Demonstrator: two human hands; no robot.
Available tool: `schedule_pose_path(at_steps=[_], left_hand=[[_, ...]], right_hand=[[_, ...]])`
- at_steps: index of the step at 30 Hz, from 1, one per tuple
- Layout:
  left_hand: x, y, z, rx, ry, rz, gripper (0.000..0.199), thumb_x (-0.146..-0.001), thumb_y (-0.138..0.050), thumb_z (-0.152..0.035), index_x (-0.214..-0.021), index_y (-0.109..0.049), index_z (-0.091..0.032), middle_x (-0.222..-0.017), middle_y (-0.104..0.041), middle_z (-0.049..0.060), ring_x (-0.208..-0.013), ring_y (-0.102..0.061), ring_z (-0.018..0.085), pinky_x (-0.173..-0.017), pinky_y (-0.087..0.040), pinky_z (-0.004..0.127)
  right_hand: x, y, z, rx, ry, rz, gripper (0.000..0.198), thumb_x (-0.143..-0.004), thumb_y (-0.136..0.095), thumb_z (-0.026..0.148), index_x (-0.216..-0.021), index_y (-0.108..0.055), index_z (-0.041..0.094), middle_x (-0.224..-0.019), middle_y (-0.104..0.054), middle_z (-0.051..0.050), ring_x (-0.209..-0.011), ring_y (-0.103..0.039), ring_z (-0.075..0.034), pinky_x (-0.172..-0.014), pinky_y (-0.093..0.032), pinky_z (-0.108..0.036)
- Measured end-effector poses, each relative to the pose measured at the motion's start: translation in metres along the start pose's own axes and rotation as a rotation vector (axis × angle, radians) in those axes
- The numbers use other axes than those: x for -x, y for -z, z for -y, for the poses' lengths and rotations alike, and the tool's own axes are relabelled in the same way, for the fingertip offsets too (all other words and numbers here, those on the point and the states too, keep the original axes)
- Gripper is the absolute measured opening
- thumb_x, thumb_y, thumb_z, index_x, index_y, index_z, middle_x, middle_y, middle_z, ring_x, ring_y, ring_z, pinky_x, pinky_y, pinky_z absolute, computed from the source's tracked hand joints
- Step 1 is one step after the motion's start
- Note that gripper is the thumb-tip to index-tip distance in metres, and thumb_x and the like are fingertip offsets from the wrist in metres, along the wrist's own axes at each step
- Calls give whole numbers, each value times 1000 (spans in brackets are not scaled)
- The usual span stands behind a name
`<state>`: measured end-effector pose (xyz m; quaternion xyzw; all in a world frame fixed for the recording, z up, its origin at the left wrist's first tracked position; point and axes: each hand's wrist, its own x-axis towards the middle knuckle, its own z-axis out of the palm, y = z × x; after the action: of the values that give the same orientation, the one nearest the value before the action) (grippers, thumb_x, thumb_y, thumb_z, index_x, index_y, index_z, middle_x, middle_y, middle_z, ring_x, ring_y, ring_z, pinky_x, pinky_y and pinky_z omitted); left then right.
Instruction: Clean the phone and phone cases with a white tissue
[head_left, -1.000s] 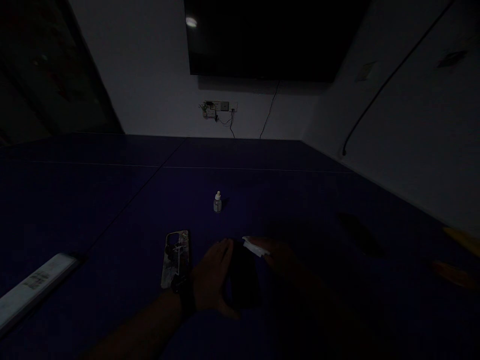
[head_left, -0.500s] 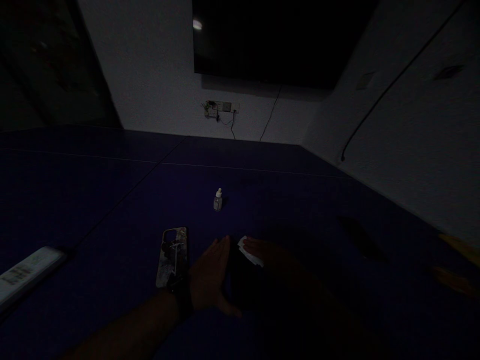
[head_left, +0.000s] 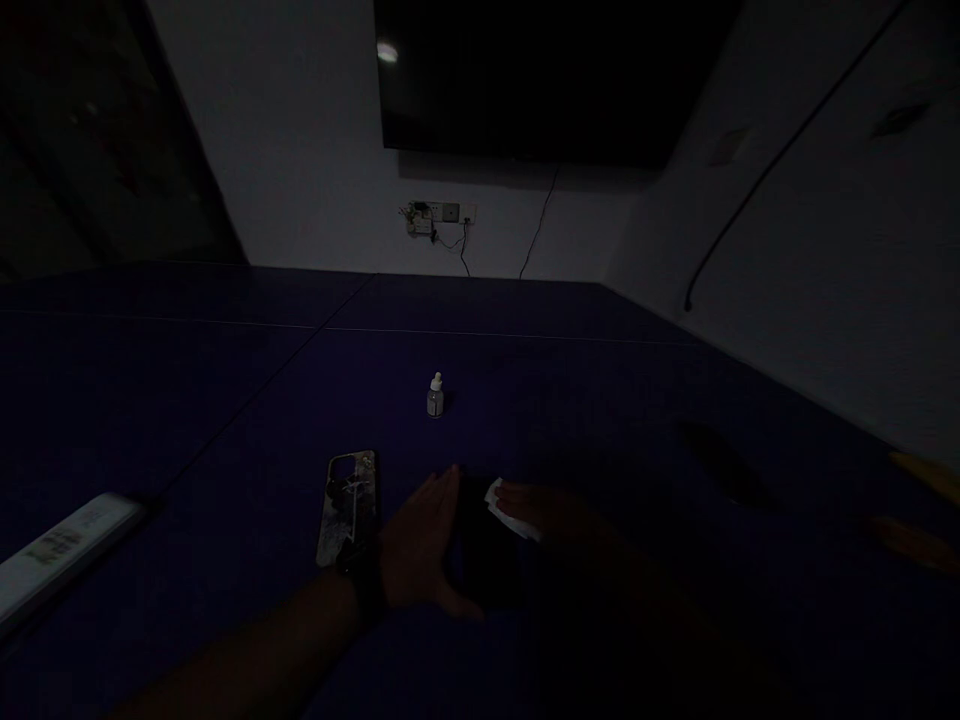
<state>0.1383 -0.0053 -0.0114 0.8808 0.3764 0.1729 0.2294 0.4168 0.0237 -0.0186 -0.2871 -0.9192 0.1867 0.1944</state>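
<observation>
A dark flat rectangular object [head_left: 487,570] lies on the blue surface between my hands; its details are lost in the gloom. My left hand [head_left: 420,545], with a dark band on its wrist, rests along the object's left side, fingers stretched out and thumb spread toward its near end. Over the object's right part, my right hand [head_left: 536,505] presses a white wipe [head_left: 506,515] under its fingers. A patterned phone case [head_left: 349,510] lies just left of my left hand. Beyond the hands stands a small dropper bottle [head_left: 435,402] with a white cap.
A long white box [head_left: 67,550] lies at the left. On the right are a dark flat thing [head_left: 724,465] and a dim orange-yellow thing [head_left: 926,475]. A large dark screen [head_left: 555,80] hangs on the back wall above sockets [head_left: 442,213] with cables.
My right hand and the white wipe have shifted slightly right and nearer over the dark object. My left hand stays in about the same place. The view has tilted a little.
</observation>
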Motion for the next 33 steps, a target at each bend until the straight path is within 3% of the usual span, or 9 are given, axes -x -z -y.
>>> schedule_pose_path(at_steps=[6, 11, 17, 20, 22, 25, 28, 33], left_hand=[[0, 1, 0, 38, -11, -29, 149, -54, -84, -66, -159, 7, -11, -163, -12, 29, -148, -19, 50, -119, -18, 69], [-1, 3, 0, 28, -17, -5, 150, -53, -85, -69, -159, 6, -12, -163, -11, 28, -149, -17, 49, -119, -18, 67], [0, -2, 5, -11, -38, -30, 153, -53, -83, -72, -158, 12, -12, -163, -13, 29, -149, -19, 49, -119, -20, 68], [-1, -4, 7, -29, -64, -37, 154, -53, -83, -73, -158, 12, -12, -163, -13, 30, -148, -21, 49, -119, -21, 68], [-1, -4, 8, -32, -76, -36, 153, -54, -83, -73, -158, 12, -13, -163, -13, 30, -148, -22, 48, -119, -21, 68], [-1, -3, 7, -33, -89, -37, 151, -56, -82, -73, -158, 12, -13, -163, -12, 29, -149, -22, 48, -119, -21, 67], [-1, -1, 7, -32, -98, -39, 150, -56, -81, -75, -158, 11, -12, -163, -13, 30, -149, -21, 48, -119, -20, 67], [-2, 1, 7, -31, -98, -21, 150, -56, -79, -77, -158, 10, -11, -162, -14, 30, -148, -23, 48, -119, -20, 68]], right_hand=[[-8, -2, 1, 8, -63, -67, 48, -97, -45, 19, -144, -54, 26, -147, -54, -4, -136, -51, -21, -117, -39, -38], [-9, 11, 14, -32, 4, -22, 49, -96, -50, 19, -144, -54, 28, -146, -55, -3, -135, -52, -20, -117, -39, -34], [-8, 2, 12, 43, -73, -77, 47, -97, -45, 14, -141, -57, 25, -143, -59, -5, -131, -56, -19, -113, -44, -36], [0, -2, 7, 53, -28, -115, 45, -98, -45, 17, -140, -58, 26, -140, -61, -5, -127, -59, -18, -111, -47, -35], [-1, -6, 8, 95, 13, -72, 44, -98, -47, 18, -140, -58, 24, -141, -60, -6, -130, -57, -20, -112, -45, -36], [-11, -7, 13, 173, -40, -9, 47, -96, -47, 16, -142, -55, 20, -145, -56, -8, -135, -52, -21, -115, -42, -38], [-14, 0, 16, 188, -77, -32, 47, -97, -44, 14, -143, -55, 19, -144, -57, -8, -134, -52, -20, -115, -41, -36], [-2, 7, 11, 129, 13, -64, 44, -98, -44, 19, -140, -58, 24, -142, -59, -5, -130, -57, -18, -112, -44, -32]])
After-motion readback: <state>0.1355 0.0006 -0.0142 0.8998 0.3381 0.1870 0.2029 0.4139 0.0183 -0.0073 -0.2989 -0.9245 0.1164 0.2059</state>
